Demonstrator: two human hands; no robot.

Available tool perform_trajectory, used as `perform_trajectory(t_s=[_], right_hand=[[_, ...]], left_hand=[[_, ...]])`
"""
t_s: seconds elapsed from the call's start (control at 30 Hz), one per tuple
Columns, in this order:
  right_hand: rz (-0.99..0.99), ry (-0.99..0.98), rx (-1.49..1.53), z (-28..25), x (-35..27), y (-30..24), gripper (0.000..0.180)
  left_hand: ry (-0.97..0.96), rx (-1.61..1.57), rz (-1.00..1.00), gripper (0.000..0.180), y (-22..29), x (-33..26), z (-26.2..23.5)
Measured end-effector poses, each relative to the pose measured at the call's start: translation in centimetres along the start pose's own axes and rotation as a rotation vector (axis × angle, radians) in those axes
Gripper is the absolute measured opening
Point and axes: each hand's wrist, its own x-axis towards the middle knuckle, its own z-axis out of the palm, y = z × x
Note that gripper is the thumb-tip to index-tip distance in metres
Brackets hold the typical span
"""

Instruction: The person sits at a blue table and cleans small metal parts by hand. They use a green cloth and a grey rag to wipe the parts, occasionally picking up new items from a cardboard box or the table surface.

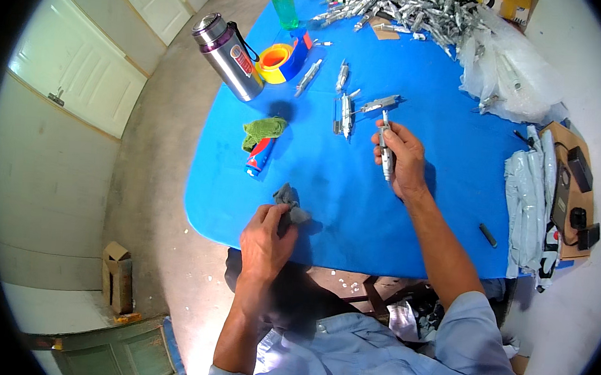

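Note:
My left hand (267, 239) is closed on a crumpled grey rag (289, 199) near the front edge of the table. In my right hand (403, 160) a slim silver metal part (386, 155) stands nearly upright, pinched between thumb and fingers, with a thin tip at its top. Just beyond that hand lie similar parts: one silver piece (381, 104) at a slant, another (346, 115) with thin wire-like bits beside it, and a smaller one (342, 76) farther back. Left of them are a green cloth (263, 130) and a blue-and-red tube (258, 158) partly under it.
A steel thermos (229, 58), a yellow-and-blue tape roll (278, 62) and a green bottle (282, 4) stand at the left. A big heap of silver parts (403, 10) covers the back, beside bubble wrap (507, 69). Grey plastic bags (522, 203) and a cardboard piece (584, 200) edge the right.

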Motion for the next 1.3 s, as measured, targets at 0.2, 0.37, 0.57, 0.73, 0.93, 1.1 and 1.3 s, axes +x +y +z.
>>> perform_trajectory(t_s=[0.2, 0.37, 0.57, 0.73, 0.93, 1.1, 1.3], right_hand=[[-0.011, -0.084, -0.05, -0.5, 0.4, 0.2, 0.03], [0.074, -0.18, 0.126, -1.0, 1.0, 0.0, 0.032], [0.178, -0.196, 0.36, -1.7, 1.8, -0.5, 0.04], [0.231, -0.18, 0.395, -2.0, 2.1, -0.6, 0.043], [0.22, -0.18, 0.431, -1.7, 2.2, -0.6, 0.041], [0.202, -0.247, 0.456, -1.9, 2.2, -0.5, 0.044], [0.169, -0.348, 0.374, -1.8, 2.0, -0.4, 0.047]], left_hand=[[0.116, -0.059, 0.053, 0.037, 0.5, 3.2, 0.0], [0.168, 0.191, 0.112, 0.038, 0.9, 6.4, 0.8], [0.238, 0.324, 0.158, 0.04, 2.5, 6.9, 2.3], [0.269, 0.364, 0.235, 0.037, 5.0, 6.6, 2.6], [0.228, 0.241, 0.288, 0.035, 5.6, 5.3, 4.6], [0.117, 0.074, 0.288, 0.031, 5.4, 2.5, 8.5], [0.159, 0.075, 0.292, 0.028, 5.7, 2.2, 9.1]])
